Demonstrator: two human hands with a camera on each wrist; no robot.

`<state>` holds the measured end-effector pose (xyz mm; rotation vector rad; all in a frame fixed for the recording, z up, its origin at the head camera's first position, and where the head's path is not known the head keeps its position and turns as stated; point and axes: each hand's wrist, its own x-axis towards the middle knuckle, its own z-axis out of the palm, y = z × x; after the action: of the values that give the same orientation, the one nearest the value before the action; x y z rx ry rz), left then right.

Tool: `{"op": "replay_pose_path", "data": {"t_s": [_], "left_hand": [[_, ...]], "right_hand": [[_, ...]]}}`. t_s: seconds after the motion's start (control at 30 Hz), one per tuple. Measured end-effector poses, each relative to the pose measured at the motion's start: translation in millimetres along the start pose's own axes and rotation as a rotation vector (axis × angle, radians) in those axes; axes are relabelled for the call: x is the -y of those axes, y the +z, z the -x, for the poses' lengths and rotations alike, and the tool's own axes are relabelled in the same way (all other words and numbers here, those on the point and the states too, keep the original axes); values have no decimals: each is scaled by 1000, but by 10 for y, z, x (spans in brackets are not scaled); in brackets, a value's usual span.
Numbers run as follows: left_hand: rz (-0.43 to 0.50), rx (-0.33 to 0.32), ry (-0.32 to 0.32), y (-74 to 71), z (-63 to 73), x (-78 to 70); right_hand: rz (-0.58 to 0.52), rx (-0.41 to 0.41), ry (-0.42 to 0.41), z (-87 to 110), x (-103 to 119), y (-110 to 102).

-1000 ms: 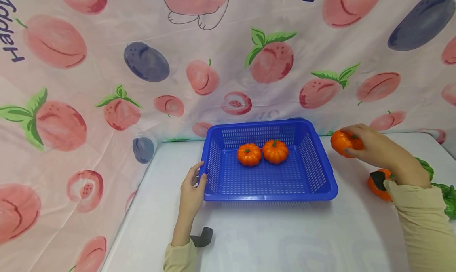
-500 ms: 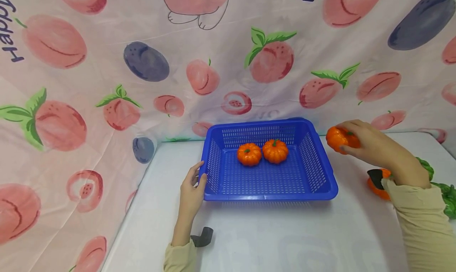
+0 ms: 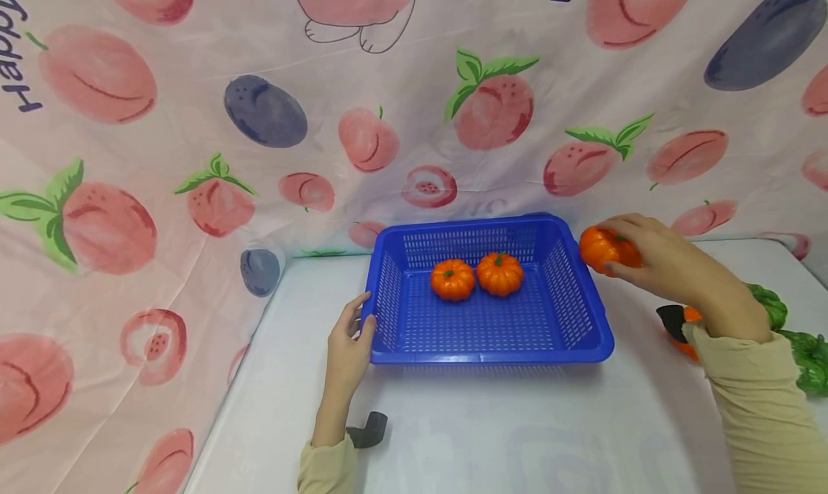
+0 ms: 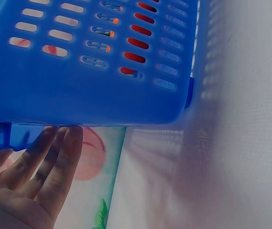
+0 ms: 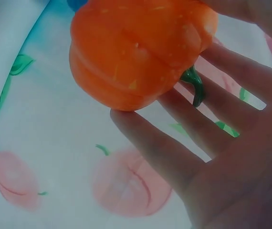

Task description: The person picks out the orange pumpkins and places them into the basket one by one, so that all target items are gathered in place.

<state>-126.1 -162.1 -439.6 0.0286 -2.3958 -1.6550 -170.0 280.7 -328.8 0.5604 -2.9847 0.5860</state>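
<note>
1. While our right hand grips an orange pumpkin near the basket, toward two o'clock, our left hand touches the basket's nine o'clock side, fingers straight.
2. We see two more pumpkins inside.
3. Toward seven o'clock, a black pipe lies on our bench.

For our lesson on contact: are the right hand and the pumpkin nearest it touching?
Touching. The right wrist view shows it: the right hand holds the pumpkin, a fingertip against its orange side with no gap.
</note>
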Motion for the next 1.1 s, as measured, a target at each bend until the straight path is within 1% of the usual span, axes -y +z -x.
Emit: {"op": "replay_pose_path", "data": {"t_s": [0.33,0.5,0.73,0.97,1.1], "left_hand": [[4,6,-1,-7,-4,46],[7,7,-7,-4,-4,38],[5,2,-4,4,0,9],[11,3,-12,8,1,-2],[5,3,-14,3,3,-2]], "right_hand": [[6,35,6,-37,139,35],[9,27,-13,-43,189,50],[10,30,-12,-65,267,79],[13,35,-57,-94,313,142],[13,38,-67,-116,341,166]]}}
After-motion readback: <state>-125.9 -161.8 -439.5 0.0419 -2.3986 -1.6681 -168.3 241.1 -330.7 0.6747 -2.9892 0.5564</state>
